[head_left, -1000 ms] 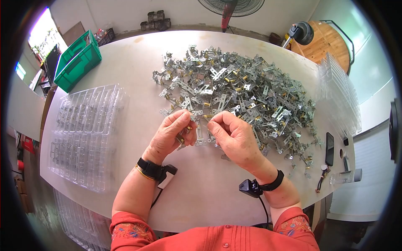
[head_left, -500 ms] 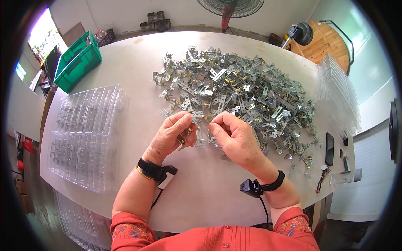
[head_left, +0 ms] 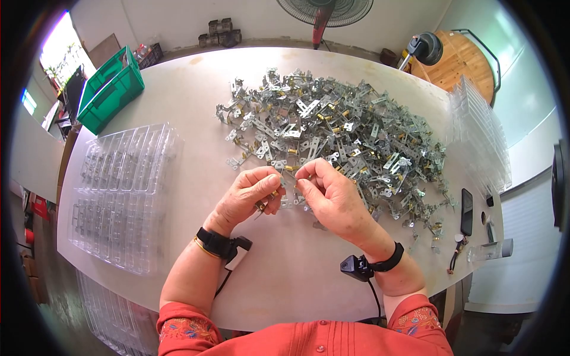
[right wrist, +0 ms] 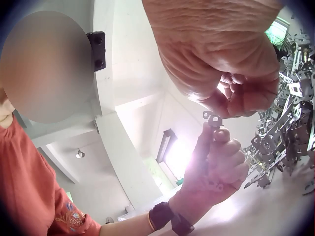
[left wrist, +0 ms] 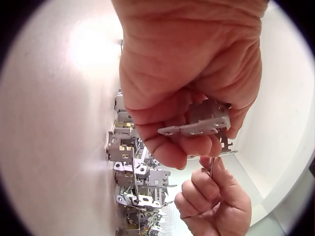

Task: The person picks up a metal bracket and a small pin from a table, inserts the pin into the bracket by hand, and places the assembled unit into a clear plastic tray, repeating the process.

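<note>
My left hand (head_left: 252, 193) holds small metal brackets in its curled fingers; one grey bracket (left wrist: 197, 127) with holes lies against its fingers in the left wrist view. A holed metal tab (right wrist: 212, 119) sticks up from its fingertips in the right wrist view. Close beside it, my right hand (head_left: 332, 193) has thumb and forefinger pinched together. In the left wrist view these fingers grip a thin metal piece (left wrist: 211, 168), seen edge-on. Beyond both hands spreads a large heap of metal brackets (head_left: 332, 130), some with brass-coloured parts.
Clear plastic trays (head_left: 122, 196) with metal parts in their compartments stand at the left of the white table (head_left: 279, 267). Behind them is a green crate (head_left: 111, 89). More clear trays (head_left: 481, 133), a phone (head_left: 468, 212) and a clear bottle (head_left: 490, 251) are at the right.
The left hand has shifted slightly right and towards me, with its fingers turned a little. The right thumb and forefinger have shifted slightly; the heap looks the same.
</note>
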`<action>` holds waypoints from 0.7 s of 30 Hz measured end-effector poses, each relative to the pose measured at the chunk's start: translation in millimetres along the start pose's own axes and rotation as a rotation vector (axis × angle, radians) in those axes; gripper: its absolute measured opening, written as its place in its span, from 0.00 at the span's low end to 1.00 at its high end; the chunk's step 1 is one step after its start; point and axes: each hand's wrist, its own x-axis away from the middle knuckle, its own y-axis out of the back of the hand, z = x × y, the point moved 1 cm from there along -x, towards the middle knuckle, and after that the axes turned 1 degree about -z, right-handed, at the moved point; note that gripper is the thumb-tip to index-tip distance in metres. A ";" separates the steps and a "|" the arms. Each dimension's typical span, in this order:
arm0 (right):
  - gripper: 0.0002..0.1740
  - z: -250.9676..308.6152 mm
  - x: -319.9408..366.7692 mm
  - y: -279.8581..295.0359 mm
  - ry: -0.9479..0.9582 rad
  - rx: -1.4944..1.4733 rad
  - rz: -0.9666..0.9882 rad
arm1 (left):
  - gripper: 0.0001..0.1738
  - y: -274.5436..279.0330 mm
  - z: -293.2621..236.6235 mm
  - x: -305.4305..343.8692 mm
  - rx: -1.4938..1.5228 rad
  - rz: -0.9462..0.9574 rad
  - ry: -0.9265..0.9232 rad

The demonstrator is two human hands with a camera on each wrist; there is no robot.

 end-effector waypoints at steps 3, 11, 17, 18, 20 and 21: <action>0.09 -8.0 -2.2 -2.1 0.034 -0.068 0.063 | 0.19 0.2 0.4 0.5 -0.047 -0.001 0.025; 0.11 2.7 -3.2 3.7 -0.171 -0.343 0.208 | 0.15 -4.6 -1.5 2.1 -0.112 0.043 0.050; 0.09 -4.1 -4.8 2.8 -0.092 -0.283 0.231 | 0.15 -14.2 -9.2 4.5 -0.152 0.070 0.089; 0.07 -5.8 -5.2 2.6 -0.051 -0.268 0.226 | 0.15 -15.6 -9.7 4.3 -0.151 0.069 0.078; 0.07 -10.1 -5.6 -2.4 0.068 -0.219 0.137 | 0.16 -12.6 -6.7 3.5 -0.184 0.080 0.080; 0.07 -10.3 -5.4 -3.6 0.185 -0.170 0.048 | 0.16 -11.2 -5.1 3.0 -0.216 0.089 0.083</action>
